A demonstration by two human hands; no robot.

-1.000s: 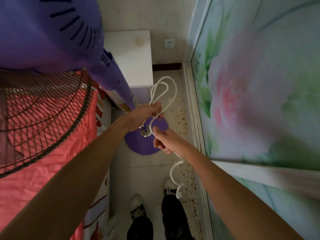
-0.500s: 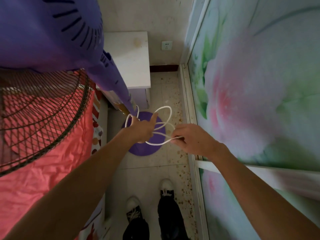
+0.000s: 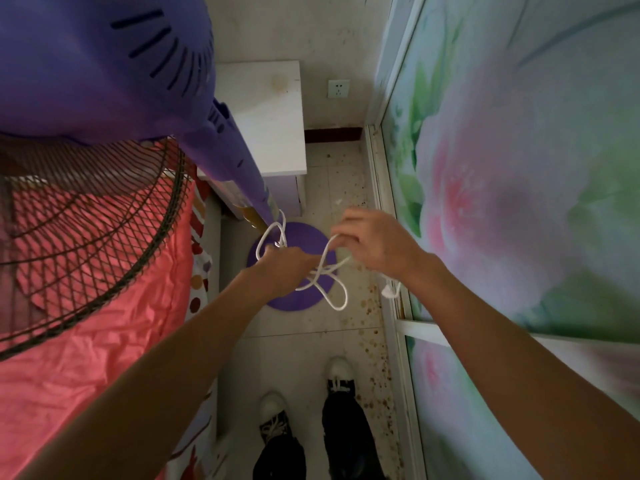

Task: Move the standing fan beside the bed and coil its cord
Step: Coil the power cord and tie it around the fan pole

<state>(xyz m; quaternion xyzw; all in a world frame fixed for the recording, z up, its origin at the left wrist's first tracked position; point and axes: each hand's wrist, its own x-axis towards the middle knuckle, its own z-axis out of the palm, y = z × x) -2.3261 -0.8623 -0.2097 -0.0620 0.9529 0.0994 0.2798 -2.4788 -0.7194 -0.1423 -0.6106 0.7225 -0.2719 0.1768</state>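
Hands (image 3: 287,268) (image 3: 377,244) outstretched, gripping looped white cord (image 3: 327,271).

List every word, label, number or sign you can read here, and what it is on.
None can be read.
Fan: purple housing shows only vent slots, no lettering.
Fan pole: a gold band, perhaps a label, too blurred to read.
Wall socket: plain, no marking seen.
Sliding door: flower picture only, no words.
Shoes: no brand seen.
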